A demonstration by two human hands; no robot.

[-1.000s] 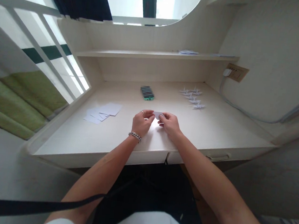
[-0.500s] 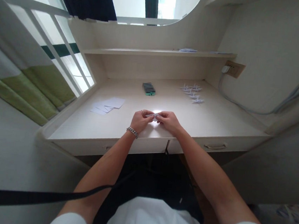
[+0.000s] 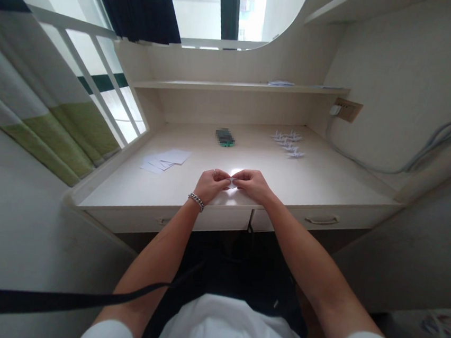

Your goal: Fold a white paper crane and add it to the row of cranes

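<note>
Near the front edge of the white desk (image 3: 312, 182), a small folded piece of white paper (image 3: 232, 182) is pinched between my two hands. My left hand (image 3: 212, 184), with a ring on a finger and a chain bracelet at the wrist, is closed on its left side. On the other side, the thumb and fingers of my right hand (image 3: 253, 184) grip it too. Fingers cover most of the paper, so its folded shape cannot be made out. Several folded white paper cranes (image 3: 287, 142) stand in a cluster at the back right.
Several flat white paper sheets (image 3: 166, 160) lie overlapping at the left. A blurred dark and green object (image 3: 225, 137) sits at the back middle. More paper (image 3: 280, 83) rests on the shelf (image 3: 217, 86). Grey cables (image 3: 369, 164) run along the right wall from a socket (image 3: 348, 110).
The fingertips have shifted on the folded paper, and less of it shows between them. The whole view has tilted slightly, so the desk and its things sit a little differently.
</note>
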